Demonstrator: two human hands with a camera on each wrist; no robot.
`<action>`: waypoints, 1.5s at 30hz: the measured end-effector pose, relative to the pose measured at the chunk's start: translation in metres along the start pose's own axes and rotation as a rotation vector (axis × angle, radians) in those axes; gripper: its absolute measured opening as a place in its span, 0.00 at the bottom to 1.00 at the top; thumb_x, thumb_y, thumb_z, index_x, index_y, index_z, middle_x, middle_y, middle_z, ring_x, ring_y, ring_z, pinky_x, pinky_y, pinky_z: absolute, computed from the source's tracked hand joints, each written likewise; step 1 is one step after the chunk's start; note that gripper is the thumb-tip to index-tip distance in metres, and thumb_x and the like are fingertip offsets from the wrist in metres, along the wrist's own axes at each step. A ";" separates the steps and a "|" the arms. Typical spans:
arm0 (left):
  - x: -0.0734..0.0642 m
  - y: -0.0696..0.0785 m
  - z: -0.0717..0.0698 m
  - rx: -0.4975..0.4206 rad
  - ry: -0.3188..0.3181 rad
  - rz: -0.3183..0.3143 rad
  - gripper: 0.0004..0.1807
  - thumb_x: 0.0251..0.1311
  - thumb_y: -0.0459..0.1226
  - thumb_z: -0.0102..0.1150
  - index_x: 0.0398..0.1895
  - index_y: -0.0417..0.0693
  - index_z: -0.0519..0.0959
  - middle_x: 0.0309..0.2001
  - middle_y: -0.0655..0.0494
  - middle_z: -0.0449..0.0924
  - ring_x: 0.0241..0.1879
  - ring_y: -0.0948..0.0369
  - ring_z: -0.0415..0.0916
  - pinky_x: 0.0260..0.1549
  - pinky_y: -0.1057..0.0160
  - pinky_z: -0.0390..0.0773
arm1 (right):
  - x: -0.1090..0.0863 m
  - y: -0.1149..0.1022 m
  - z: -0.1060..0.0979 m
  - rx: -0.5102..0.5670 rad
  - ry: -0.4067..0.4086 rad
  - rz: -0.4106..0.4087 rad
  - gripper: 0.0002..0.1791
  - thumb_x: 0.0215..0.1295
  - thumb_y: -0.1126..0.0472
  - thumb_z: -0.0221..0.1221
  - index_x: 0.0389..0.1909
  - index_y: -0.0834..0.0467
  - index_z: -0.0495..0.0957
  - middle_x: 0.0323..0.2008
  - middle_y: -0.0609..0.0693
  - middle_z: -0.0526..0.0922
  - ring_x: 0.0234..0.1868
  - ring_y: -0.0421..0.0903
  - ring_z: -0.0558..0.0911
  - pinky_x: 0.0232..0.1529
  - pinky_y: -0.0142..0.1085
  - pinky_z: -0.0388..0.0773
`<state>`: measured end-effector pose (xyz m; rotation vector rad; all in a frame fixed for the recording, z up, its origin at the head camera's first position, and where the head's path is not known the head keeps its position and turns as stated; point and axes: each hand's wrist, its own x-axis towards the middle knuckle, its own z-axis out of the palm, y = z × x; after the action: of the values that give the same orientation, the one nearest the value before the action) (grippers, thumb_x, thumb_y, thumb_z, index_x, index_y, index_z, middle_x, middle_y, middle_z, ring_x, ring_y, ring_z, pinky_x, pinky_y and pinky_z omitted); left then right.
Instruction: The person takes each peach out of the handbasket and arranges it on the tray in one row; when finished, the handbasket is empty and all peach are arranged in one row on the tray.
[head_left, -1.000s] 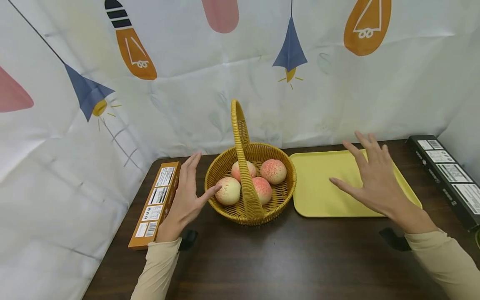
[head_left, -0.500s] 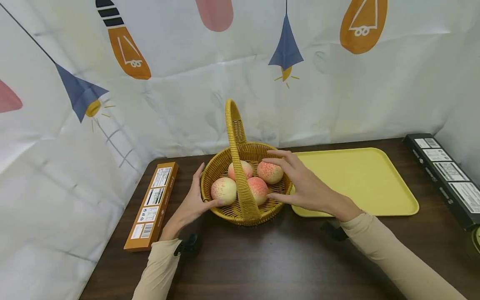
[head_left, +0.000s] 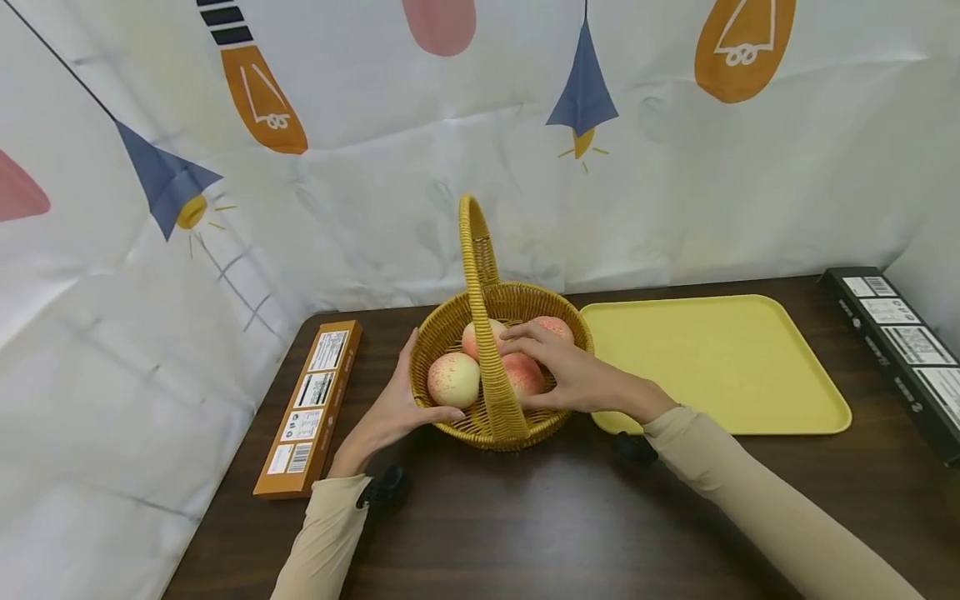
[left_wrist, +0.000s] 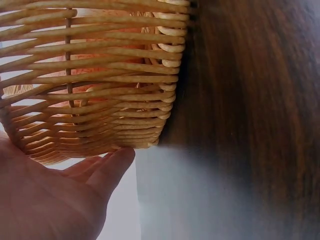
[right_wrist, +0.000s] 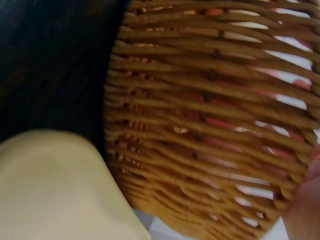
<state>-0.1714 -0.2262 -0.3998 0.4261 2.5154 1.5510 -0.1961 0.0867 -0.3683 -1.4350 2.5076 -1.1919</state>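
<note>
A yellow wicker basket point(head_left: 467, 429) with a tall arched handle stands upright on the dark table. Several peaches lie inside, among them a pale one point(head_left: 453, 380) at the left and a redder peach point(head_left: 523, 373) right of the handle. My left hand point(head_left: 390, 412) grips the basket's left side, thumb over the rim and fingers outside; in the left wrist view its fingers press the woven wall point(left_wrist: 110, 85). My right hand point(head_left: 573, 372) reaches over the right rim, its fingers and thumb around the redder peach. In the right wrist view the basket wall point(right_wrist: 210, 115) hides most of that hand.
A yellow tray point(head_left: 720, 358) lies right of the basket, under the right forearm's far side. An orange box point(head_left: 307, 408) lies at the left, and a long black box point(head_left: 896, 350) at the far right. A printed white curtain point(head_left: 375, 208) hangs close behind the table.
My right hand has swung left from over the tray into the basket and closed round a peach. My left hand has moved from beside the basket onto its left rim.
</note>
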 end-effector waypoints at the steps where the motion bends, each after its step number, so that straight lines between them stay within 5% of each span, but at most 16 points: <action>1: 0.000 0.001 0.000 -0.001 -0.001 -0.002 0.79 0.49 0.46 0.84 0.85 0.52 0.26 0.83 0.40 0.40 0.78 0.43 0.53 0.73 0.37 0.55 | 0.001 0.000 0.002 -0.009 -0.011 0.001 0.33 0.59 0.64 0.76 0.65 0.61 0.76 0.69 0.57 0.70 0.72 0.56 0.67 0.68 0.54 0.71; 14: -0.003 0.003 0.000 -0.010 0.000 -0.024 0.80 0.48 0.47 0.84 0.84 0.53 0.24 0.83 0.40 0.39 0.78 0.43 0.53 0.73 0.37 0.55 | 0.010 0.000 0.010 -0.139 -0.096 -0.021 0.25 0.59 0.67 0.72 0.59 0.61 0.82 0.60 0.55 0.76 0.63 0.54 0.74 0.66 0.51 0.71; 33: 0.002 0.003 0.000 -0.036 -0.009 0.033 0.77 0.49 0.45 0.85 0.85 0.55 0.27 0.81 0.42 0.46 0.76 0.46 0.58 0.72 0.40 0.58 | 0.016 -0.001 0.008 -0.124 -0.187 0.051 0.28 0.58 0.60 0.74 0.60 0.54 0.80 0.59 0.51 0.75 0.60 0.48 0.75 0.65 0.46 0.72; 38: 0.003 0.003 0.001 -0.026 0.001 0.058 0.77 0.48 0.46 0.85 0.85 0.55 0.30 0.80 0.43 0.49 0.76 0.47 0.57 0.73 0.40 0.57 | 0.015 -0.003 0.005 -0.095 -0.156 0.055 0.34 0.56 0.53 0.78 0.65 0.52 0.79 0.63 0.50 0.77 0.65 0.49 0.74 0.66 0.48 0.72; 45: 0.001 0.000 0.002 -0.048 -0.003 0.059 0.77 0.49 0.45 0.85 0.85 0.55 0.29 0.81 0.42 0.47 0.77 0.47 0.56 0.73 0.40 0.56 | 0.005 -0.005 -0.026 0.027 0.029 0.041 0.29 0.53 0.58 0.80 0.57 0.51 0.82 0.54 0.46 0.80 0.54 0.47 0.77 0.51 0.45 0.81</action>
<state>-0.1717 -0.2245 -0.4009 0.5004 2.4790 1.6263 -0.2045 0.0968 -0.3449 -1.3629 2.5172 -1.2438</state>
